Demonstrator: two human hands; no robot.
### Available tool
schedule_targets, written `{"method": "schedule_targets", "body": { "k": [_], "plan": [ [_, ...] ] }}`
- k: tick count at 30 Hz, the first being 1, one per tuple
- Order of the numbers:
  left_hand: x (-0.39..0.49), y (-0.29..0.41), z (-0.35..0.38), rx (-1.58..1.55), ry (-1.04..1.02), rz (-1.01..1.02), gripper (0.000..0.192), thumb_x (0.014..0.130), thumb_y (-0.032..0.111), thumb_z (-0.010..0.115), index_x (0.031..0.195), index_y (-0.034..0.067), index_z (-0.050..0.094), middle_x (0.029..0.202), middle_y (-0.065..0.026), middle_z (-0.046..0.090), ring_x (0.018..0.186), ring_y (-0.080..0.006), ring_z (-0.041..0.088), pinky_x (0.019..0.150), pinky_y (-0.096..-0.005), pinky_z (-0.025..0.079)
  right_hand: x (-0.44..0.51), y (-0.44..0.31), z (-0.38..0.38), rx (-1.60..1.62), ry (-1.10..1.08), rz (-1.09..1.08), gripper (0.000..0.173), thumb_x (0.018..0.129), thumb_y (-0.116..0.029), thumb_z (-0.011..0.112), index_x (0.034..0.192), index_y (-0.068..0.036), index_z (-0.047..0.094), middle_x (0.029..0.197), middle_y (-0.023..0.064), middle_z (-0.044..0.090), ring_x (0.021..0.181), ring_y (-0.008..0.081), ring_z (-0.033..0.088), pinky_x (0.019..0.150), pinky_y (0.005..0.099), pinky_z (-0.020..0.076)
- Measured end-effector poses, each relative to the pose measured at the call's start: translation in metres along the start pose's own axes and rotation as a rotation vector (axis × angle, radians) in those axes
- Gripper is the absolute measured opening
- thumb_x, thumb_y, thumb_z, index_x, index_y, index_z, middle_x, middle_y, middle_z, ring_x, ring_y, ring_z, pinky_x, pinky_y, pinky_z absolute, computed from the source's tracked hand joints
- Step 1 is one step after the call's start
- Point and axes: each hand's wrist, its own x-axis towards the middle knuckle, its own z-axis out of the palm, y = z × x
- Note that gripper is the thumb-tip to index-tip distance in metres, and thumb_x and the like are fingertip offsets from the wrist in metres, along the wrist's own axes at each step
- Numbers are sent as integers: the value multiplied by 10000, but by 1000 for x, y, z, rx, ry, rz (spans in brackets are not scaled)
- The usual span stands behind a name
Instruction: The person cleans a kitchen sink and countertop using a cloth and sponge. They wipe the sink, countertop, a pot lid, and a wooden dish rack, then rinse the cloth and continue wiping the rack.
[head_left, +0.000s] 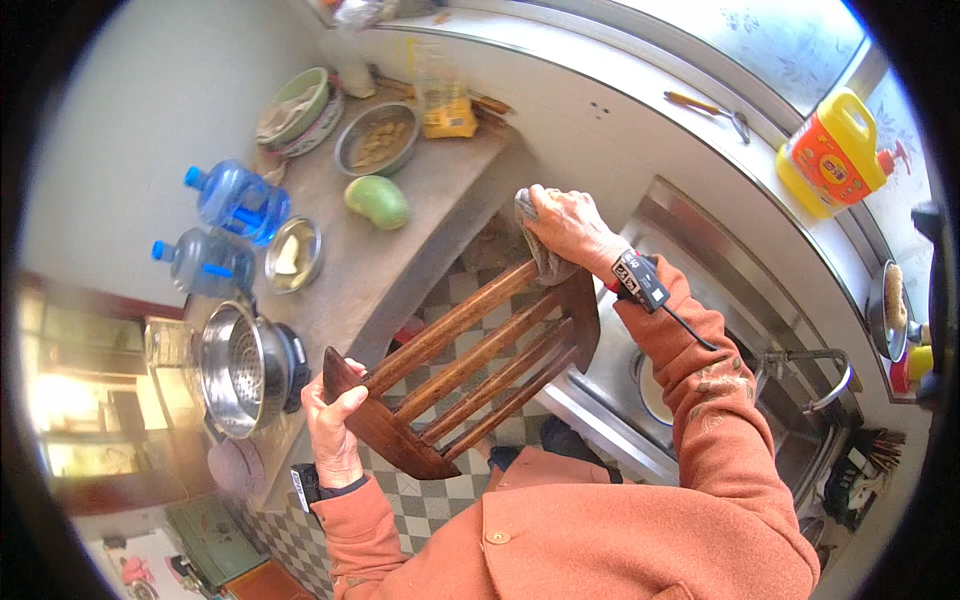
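A dark brown wooden frame (480, 328), with several parallel bars between two end boards, is held tilted in front of my body. My left hand (334, 412) grips its left end board (397, 435), the thumb lying over the top edge. In my right hand (574, 225) is a bunched grey cloth (553, 264), pressed against the far end board (585, 315) near the outermost bar. The cloth and fingers hide part of that board. Both wrists carry small black devices, the right one with a cable (694, 330).
A stainless steel sink (600, 405) with a curved tap (825, 356) lies at right. On the left counter (420, 247) are a green gourd (376, 202), metal bowls (377, 139), a steamer pot (236, 367) and blue water jugs (240, 199). A yellow detergent jug (832, 154) stands on the sill.
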Motion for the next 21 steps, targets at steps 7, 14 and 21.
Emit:
{"method": "schedule_targets", "body": {
  "k": [7, 14, 21],
  "plan": [
    [-34, 27, -97, -67, 95, 201, 421, 620, 155, 754, 1000, -14, 688, 974, -74, 669, 929, -201, 641, 931, -323, 463, 48, -96, -22, 991, 708, 316, 302, 987, -266, 660, 1003, 29, 721, 777, 76, 727, 684, 155, 662, 653, 321, 517],
    [-36, 25, -166, -298, 35, 206, 422, 649, 138, 772, 1021, -35, 676, 945, -96, 667, 813, -230, 677, 795, -344, 556, 24, -162, -57, 853, 414, 205, 483, 1001, -290, 647, 1359, 25, 578, 1276, 163, 637, 1207, 228, 597, 1065, 362, 441],
    [-25, 15, -155, -368, -82, 195, 459, 694, 130, 757, 1106, -36, 642, 983, -108, 660, 808, -259, 685, 768, -394, 594, -13, -205, -61, 8, 474, 54, 763, 904, -369, 749, 1530, -116, 393, 1609, 239, 309, 1441, 442, 354, 1159, 527, 344]
  ]
}}
